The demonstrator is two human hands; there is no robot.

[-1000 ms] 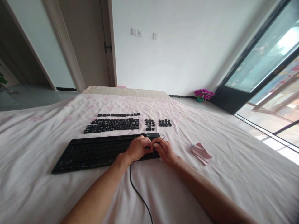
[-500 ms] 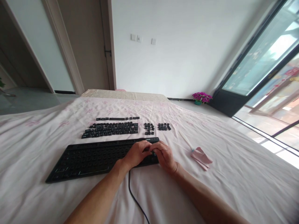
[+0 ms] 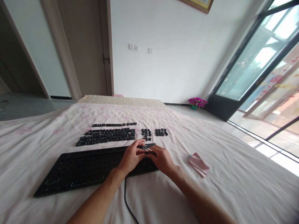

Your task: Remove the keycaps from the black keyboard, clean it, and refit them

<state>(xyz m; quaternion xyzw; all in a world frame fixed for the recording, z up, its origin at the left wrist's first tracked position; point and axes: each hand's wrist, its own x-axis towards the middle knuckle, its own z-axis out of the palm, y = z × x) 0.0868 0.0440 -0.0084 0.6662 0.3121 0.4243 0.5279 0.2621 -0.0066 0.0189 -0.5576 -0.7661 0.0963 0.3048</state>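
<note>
At keyboard (image 3: 88, 163) right edge | both hands (image 3: 132, 157) pinching wire tool (image 3: 146, 149) | bare sheet (image 3: 233, 186) rightward

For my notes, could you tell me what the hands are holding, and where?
A thin wire tool is pinched between both hands over the keyboard; the exact grip point cannot be told.

White wall (image 3: 177, 53) at twelve o'clock, bearing three switch plates (image 3: 136, 48) and the corner of a framed picture (image 3: 198, 3). Wooden door (image 3: 81, 46) at eleven o'clock. Tall dark-framed windows (image 3: 261, 62), brightly lit, at two o'clock. Potted purple flowers (image 3: 197, 102) on the floor below them. Foreground: pale pink floral bedsheet (image 3: 233, 174), wrinkled.
</note>
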